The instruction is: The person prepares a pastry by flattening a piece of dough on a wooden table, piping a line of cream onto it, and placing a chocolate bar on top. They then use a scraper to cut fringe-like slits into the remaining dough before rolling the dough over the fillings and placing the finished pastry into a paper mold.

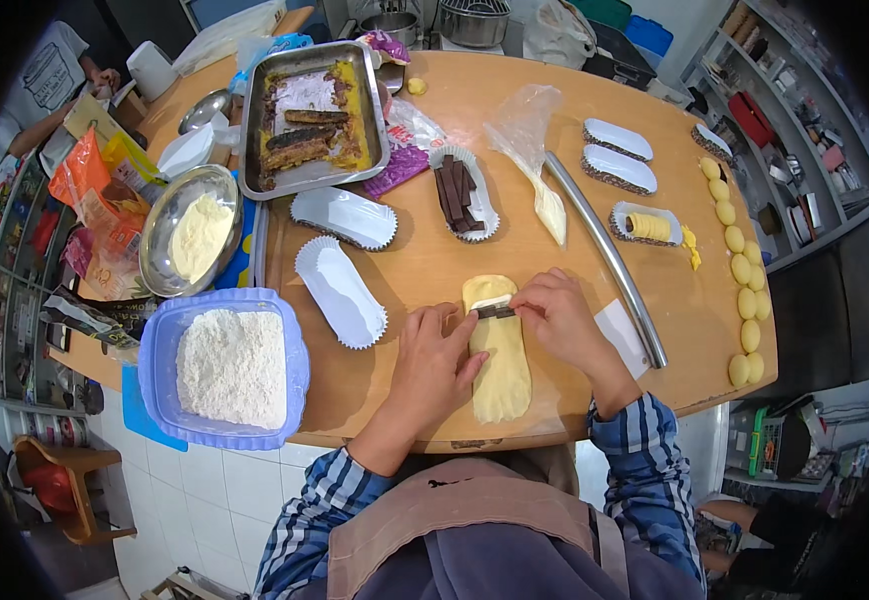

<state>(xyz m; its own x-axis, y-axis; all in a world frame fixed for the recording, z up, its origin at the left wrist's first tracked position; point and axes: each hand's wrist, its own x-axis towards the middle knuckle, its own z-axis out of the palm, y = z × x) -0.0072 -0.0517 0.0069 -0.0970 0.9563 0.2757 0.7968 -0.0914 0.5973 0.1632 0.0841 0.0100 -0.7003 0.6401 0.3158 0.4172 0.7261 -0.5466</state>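
An elongated pale yellow dough piece lies flat on the wooden table. Near its top is a white strip with a dark chocolate stick across it. My right hand pinches the stick's right end. My left hand rests at the left of the dough, fingertip at the stick's left end, fingers apart. A paper tray of chocolate sticks, a piping bag and a steel tube lie beyond. An empty white paper tray is left of my hands.
A flour tub, powder bowl and dirty baking pan occupy the left. Paper trays, a filled tray and several dough balls are right. Another person's hand shows top left; shelves stand right.
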